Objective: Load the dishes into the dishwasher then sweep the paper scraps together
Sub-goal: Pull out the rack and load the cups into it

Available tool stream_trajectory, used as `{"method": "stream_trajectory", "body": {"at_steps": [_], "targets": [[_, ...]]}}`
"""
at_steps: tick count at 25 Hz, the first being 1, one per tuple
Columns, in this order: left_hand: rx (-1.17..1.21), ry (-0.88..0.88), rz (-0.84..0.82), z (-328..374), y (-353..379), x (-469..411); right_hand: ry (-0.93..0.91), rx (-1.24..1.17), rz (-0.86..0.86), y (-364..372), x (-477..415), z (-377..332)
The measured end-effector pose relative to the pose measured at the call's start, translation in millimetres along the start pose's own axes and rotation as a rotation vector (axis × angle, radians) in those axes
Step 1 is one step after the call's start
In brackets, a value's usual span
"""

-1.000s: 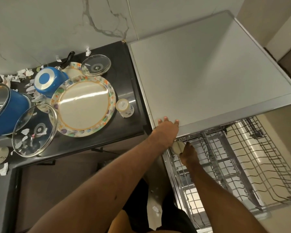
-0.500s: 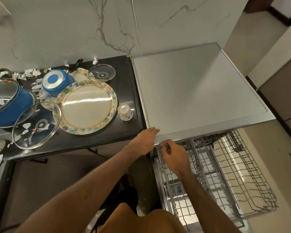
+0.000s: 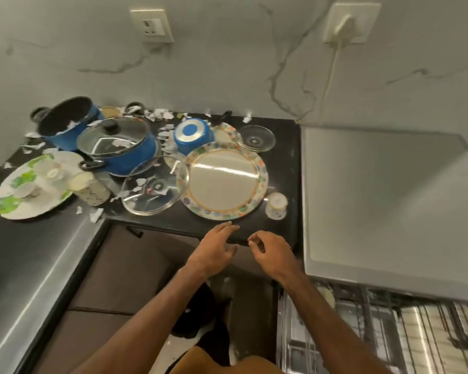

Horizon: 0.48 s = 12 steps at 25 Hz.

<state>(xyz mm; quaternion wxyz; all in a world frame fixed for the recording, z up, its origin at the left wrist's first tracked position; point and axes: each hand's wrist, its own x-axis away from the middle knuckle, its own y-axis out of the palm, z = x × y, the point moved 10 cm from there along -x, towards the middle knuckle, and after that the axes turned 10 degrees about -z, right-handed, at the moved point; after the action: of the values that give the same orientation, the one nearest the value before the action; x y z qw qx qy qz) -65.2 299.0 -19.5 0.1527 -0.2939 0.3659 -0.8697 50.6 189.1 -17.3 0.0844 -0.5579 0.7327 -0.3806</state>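
Loading step: both hands empty, left hand (image 3: 214,252) spread, right hand (image 3: 272,252) loosely curled, just short of the round floral-rimmed plate (image 3: 223,180); gripping its rim probably came next.

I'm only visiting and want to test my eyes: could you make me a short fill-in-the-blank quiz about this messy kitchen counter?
1. The large round plate with the multicoloured rim lies on the ___ countertop.
2. The person's left hand and right hand both hold ___.
3. The small white cup stands to the ___ of that plate.
4. White paper scraps lie near the ___ cooking pots.

Missing words: black; nothing; right; blue
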Motion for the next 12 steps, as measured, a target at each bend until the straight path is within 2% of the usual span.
{"method": "stream_trajectory", "body": {"at_steps": [3,7,12], "targets": [[0.061,-0.031,0.129,-34.0,-38.9,7.8,0.029,0.145,-0.078,13.4,-33.3,-34.8],[0.188,-0.084,0.413,-96.4,-108.4,27.7,0.136,0.497,-0.277,38.7,-76.0,-67.5],[0.409,-0.316,0.839,-199.2,-185.5,56.7,0.175,0.673,-0.463,57.2,-116.2,-96.4]]}}
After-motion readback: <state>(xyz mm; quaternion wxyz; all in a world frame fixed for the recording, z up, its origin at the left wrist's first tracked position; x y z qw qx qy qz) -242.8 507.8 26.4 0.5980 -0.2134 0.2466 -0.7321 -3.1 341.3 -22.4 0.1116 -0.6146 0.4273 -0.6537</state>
